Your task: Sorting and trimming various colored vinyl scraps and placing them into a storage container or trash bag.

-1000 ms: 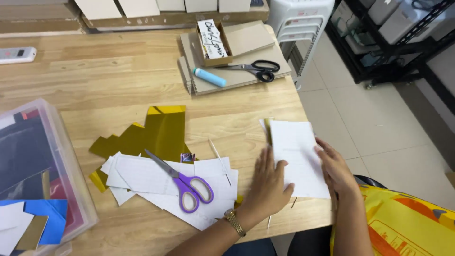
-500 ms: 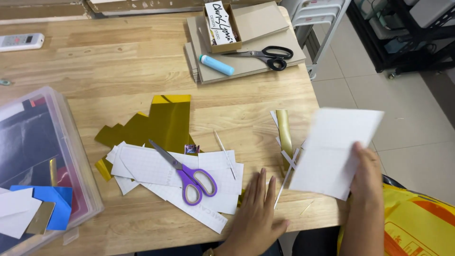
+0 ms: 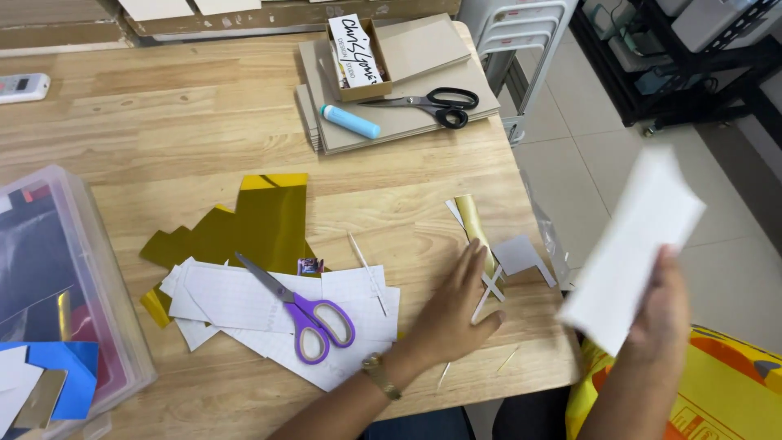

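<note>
While the right hand closes its fingers on a lifted white sheet, the left hand lies open-fingered on the table by gold-strip offcuts; purple scissors idle on cut paper.

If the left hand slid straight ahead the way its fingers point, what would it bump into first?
The left hand points up and right along the wooden table. Its fingertips are already at the gold paper strip, so that probably comes first; whether they touch is unclear.

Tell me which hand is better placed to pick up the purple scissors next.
Probably the left. The left hand lies empty on the table, close to the purple scissors on the white papers. The right hand is off the table edge and holds a white sheet.
</note>
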